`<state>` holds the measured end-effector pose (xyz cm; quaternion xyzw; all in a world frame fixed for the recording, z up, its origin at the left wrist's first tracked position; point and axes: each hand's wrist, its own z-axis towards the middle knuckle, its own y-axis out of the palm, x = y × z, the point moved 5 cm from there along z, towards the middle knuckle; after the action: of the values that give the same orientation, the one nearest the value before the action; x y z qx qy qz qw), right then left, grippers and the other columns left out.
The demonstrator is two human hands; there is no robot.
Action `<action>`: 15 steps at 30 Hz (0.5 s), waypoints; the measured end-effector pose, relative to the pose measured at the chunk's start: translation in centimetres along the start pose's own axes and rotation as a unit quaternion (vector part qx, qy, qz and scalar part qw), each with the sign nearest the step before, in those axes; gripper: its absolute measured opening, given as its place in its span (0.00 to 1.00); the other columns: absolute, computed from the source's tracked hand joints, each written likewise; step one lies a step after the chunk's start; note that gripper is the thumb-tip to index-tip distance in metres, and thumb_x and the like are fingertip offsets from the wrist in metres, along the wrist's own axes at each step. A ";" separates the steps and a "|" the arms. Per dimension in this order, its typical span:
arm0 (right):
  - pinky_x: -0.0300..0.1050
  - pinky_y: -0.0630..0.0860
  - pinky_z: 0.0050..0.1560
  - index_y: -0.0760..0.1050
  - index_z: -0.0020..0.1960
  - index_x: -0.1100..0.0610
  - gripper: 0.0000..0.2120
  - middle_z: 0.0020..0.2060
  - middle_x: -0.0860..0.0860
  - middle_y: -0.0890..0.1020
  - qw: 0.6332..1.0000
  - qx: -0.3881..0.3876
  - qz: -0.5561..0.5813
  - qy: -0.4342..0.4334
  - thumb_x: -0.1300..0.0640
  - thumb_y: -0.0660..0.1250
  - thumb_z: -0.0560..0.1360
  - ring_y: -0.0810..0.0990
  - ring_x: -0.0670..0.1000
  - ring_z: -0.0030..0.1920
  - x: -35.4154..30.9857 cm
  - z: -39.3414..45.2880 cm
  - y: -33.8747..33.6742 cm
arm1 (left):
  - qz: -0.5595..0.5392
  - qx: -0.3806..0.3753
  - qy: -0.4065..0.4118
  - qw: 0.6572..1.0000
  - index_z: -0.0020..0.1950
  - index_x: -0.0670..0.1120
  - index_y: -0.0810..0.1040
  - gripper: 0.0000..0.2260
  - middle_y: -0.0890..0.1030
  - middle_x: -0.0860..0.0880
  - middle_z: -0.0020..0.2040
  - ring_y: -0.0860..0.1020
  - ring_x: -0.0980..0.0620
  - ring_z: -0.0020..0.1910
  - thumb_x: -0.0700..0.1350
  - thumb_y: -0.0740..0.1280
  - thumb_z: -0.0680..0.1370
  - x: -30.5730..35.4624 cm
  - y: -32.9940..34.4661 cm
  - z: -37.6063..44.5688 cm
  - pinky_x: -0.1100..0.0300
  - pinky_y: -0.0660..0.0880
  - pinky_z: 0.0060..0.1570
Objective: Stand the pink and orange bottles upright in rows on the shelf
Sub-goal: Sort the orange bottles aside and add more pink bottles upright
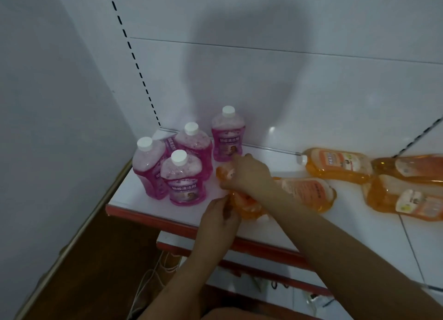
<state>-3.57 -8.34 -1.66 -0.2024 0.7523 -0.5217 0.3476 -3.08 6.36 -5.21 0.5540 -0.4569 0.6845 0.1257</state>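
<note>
Both hands close on orange bottles [247,204] at shelf [275,233] front edge. Right hand [249,173] wraps upper bottle; left hand [220,220] grips lower one. Pink bottles [182,176] stand upright just left of hands. More orange bottles [340,164] lie flat to right of right hand. Likely liquid-filled: heavy, smooth plastic, slippery. Grip waist below cap, support base.

Upright pink bottles [182,156] are crowding the shelf's [263,226] back left corner; lying orange bottles [340,164] are blocking its right side. Bare shelf is lying open along the back edge between them.
</note>
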 end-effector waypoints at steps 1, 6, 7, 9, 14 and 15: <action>0.48 0.75 0.50 0.68 0.66 0.52 0.36 0.56 0.55 0.76 0.999 0.007 0.027 0.015 0.37 0.72 0.64 0.78 0.57 0.54 0.2 -0.1 -0.4 | -0.032 -0.018 -0.017 0.999 0.59 0.59 0.76 0.09 0.80 0.57 0.51 0.78 0.64 0.50 0.48 0.66 0.80 0.4 0.0 0.0 0.70 0.74 0.50; 0.44 0.70 0.47 0.70 0.64 0.55 0.33 0.55 0.53 0.79 0.978 0.054 0.193 0.060 0.36 0.70 0.67 0.78 0.55 0.57 1.9 -1.8 -3.5 | -0.185 -0.019 -0.090 0.978 0.56 0.53 0.78 0.11 0.84 0.55 0.47 0.83 0.60 0.46 0.54 0.71 0.76 2.1 -0.5 -0.1 0.66 0.77 0.44; 0.44 0.70 0.47 0.69 0.65 0.55 0.35 0.57 0.53 0.78 0.971 0.068 0.215 0.076 0.36 0.70 0.67 0.77 0.55 0.57 2.2 -2.5 -4.4 | -0.223 -0.015 -0.096 0.970 0.54 0.49 0.80 0.11 0.85 0.51 0.47 0.84 0.56 0.45 0.53 0.72 0.76 2.5 -0.5 -0.2 0.63 0.79 0.44; 0.45 0.74 0.45 0.68 0.66 0.56 0.36 0.57 0.53 0.78 0.957 0.099 0.249 0.109 0.34 0.70 0.67 0.78 0.54 0.55 3.3 -4.0 -6.3 | -0.269 -0.005 -0.085 0.959 0.52 0.48 0.81 0.10 0.86 0.49 0.46 0.85 0.53 0.46 0.51 0.73 0.74 3.3 -0.7 -0.3 0.59 0.81 0.44; 0.40 0.78 0.31 0.71 0.56 0.56 0.27 0.49 0.51 0.80 0.886 0.130 0.414 0.163 0.36 0.70 0.71 0.82 0.49 0.44 8.4 -8.7 -8.0 | -0.334 -0.015 -0.042 0.942 0.54 0.52 0.82 0.11 0.85 0.51 0.50 0.84 0.50 0.52 0.53 0.74 0.74 4.6 -0.3 0.0 0.55 0.81 0.49; 0.43 0.81 0.36 0.73 0.56 0.57 0.26 0.50 0.54 0.81 0.864 0.132 0.455 0.171 0.37 0.71 0.70 0.83 0.51 0.46 9.9 -9.8 -7.8 | -0.339 -0.030 -0.040 0.940 0.55 0.52 0.82 0.12 0.85 0.51 0.50 0.84 0.50 0.52 0.53 0.73 0.73 5.0 0.2 -0.1 0.56 0.81 0.49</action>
<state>-17.94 -11.54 4.52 0.3024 0.7328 -0.4263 0.4357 -5.00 4.64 -0.91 0.6986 -0.2672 0.5648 0.3486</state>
